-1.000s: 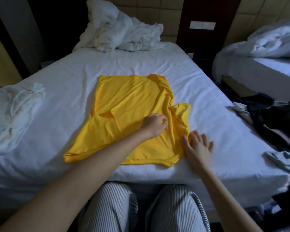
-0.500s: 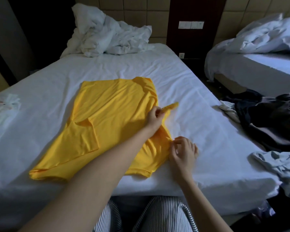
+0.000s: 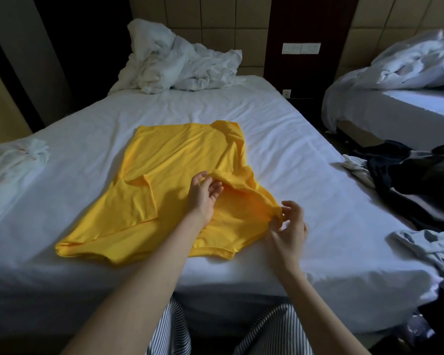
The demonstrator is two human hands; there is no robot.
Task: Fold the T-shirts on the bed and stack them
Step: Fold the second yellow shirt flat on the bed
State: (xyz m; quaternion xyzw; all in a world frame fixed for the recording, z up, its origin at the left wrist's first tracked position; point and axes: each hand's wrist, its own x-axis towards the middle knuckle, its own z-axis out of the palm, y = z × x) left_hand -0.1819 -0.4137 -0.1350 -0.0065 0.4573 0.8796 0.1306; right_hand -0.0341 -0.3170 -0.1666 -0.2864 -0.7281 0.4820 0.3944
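Yellow cotton lies spread across the middle of a white-sheeted bed, where a person folds a yellow T-shirt from the near edge. The shirt's left side and sleeve are already turned in over the body, and the right side is being lifted. The left hand sits mid-shirt with its fingers loosely curled under the raised fold of the right sleeve. The right hand pinches the outer edge of that fold between thumb and forefinger, its other fingers spread and free.

Judging by the two grips, the aim is to carry this flap inward to match the left side, one hand setting the crease and the other steering the loose edge.

The hem lies close to the near edge of the mattress, and a slip could let it slide towards the striped trousers below. Bare sheet lies beyond the collar and on both sides of the shirt, room enough for the fold and for a stack.

A crumpled white garment waits at the left edge, dark clothes and a pale blue garment crowd the right corner, and bunched white bedding fills the head of the bed. All are well apart from the shirt. No folded stack is visible yet, so the job looks to be in its early stages.
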